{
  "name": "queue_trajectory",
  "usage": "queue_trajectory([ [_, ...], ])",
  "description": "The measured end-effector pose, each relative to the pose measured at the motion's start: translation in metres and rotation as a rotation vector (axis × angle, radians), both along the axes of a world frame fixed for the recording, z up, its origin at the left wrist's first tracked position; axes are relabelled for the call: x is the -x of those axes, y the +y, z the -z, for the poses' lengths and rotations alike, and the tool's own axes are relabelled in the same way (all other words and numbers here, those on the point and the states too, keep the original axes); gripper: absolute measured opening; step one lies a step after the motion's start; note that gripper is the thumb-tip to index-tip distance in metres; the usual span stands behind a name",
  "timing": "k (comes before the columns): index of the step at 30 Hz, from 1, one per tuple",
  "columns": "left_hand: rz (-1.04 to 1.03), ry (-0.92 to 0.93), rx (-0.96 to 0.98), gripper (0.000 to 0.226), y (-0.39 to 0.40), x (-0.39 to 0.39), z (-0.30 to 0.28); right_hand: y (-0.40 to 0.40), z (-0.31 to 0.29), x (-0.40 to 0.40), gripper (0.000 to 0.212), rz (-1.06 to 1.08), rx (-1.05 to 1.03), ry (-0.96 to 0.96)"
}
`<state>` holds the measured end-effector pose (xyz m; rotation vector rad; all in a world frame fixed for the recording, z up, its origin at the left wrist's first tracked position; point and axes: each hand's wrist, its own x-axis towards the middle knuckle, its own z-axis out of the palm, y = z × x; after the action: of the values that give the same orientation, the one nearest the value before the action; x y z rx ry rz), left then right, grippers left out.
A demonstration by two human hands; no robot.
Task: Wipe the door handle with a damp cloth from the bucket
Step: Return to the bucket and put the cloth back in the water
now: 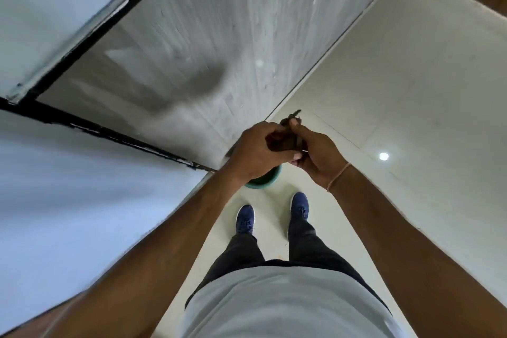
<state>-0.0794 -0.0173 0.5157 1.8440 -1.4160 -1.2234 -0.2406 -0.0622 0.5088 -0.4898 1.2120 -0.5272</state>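
Observation:
Both hands meet in front of me, above the floor. My left hand (259,149) and my right hand (315,155) are closed together on a dark brown cloth (285,141), bunched between them, with a corner sticking up past the fingers. Directly below the hands, a green bucket (267,177) stands on the floor, mostly hidden by my left wrist. A long metal door handle (115,12) shows blurred on the black-framed door edge at the upper left.
A grey frosted glass door panel (205,35) fills the upper middle, with black frames (82,121) and pale wall to the left. Cream floor tiles (397,90) spread to the right. My blue shoes (245,219) stand just behind the bucket.

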Motion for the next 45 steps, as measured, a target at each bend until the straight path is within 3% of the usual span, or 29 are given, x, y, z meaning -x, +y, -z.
queue_trajectory([
  [2,-0.092,-0.024,0.014,0.056,-0.008,-0.001,-0.003,-0.014,-0.002,0.003,0.021,-0.002,-0.02,-0.132],
  [6,-0.282,0.04,0.049,0.028,-0.014,-0.012,-0.007,-0.033,-0.001,0.001,0.024,-0.107,0.016,-0.198],
  [8,-0.318,0.016,0.054,0.02,-0.012,-0.014,-0.008,-0.037,0.002,-0.009,0.024,-0.166,0.047,-0.14],
  [12,-0.399,-0.051,0.043,0.027,-0.006,-0.019,-0.003,-0.038,0.006,-0.029,0.017,-0.2,0.038,-0.016],
  [17,-0.598,-0.148,0.056,0.018,-0.003,-0.032,0.006,-0.03,0.017,-0.053,0.025,-0.398,0.408,0.426],
  [20,-0.549,-0.108,0.014,0.021,-0.002,-0.033,0.009,-0.025,0.009,-0.069,0.021,-0.381,0.351,0.272],
  [23,-0.49,0.025,-0.032,0.031,0.0,-0.04,0.01,-0.029,0.003,-0.077,0.036,-0.223,0.168,0.044],
  [25,-0.424,0.054,-0.064,0.048,0.004,-0.045,0.014,-0.033,0.007,-0.074,0.04,-0.226,0.17,0.052],
  [27,-0.338,-0.041,-0.057,0.058,0.006,-0.05,0.024,-0.035,0.019,-0.07,0.033,-0.317,0.245,0.153],
  [29,-0.276,-0.102,-0.052,0.052,0.005,-0.051,0.037,-0.037,0.037,-0.063,0.019,-0.512,0.414,0.354],
  [30,-0.25,-0.106,-0.058,0.047,0.004,-0.052,0.041,-0.04,0.044,-0.058,0.023,-0.634,0.555,0.501],
  [32,-0.172,-0.09,-0.089,0.041,0.003,-0.054,0.052,-0.042,0.059,-0.051,0.05,-0.818,0.832,0.681],
  [33,-0.128,-0.077,-0.107,0.04,0.001,-0.056,0.058,-0.045,0.068,-0.049,0.061,-0.894,0.949,0.683],
  [35,-0.095,-0.028,-0.142,0.039,-0.001,-0.059,0.072,-0.05,0.087,-0.047,0.063,-1.022,1.092,0.641],
  [38,-0.243,0.12,-0.165,0.047,0.0,-0.066,0.122,-0.061,0.133,-0.051,0.05,-1.101,0.948,0.617],
  [42,-0.445,0.45,-0.357,0.071,0.022,-0.072,0.232,-0.065,0.225,-0.048,0.031,-0.989,0.7,0.577],
  [45,-0.6,0.518,-0.469,0.057,0.038,-0.066,0.321,-0.054,0.308,-0.049,0.028,-0.968,0.606,0.599],
])
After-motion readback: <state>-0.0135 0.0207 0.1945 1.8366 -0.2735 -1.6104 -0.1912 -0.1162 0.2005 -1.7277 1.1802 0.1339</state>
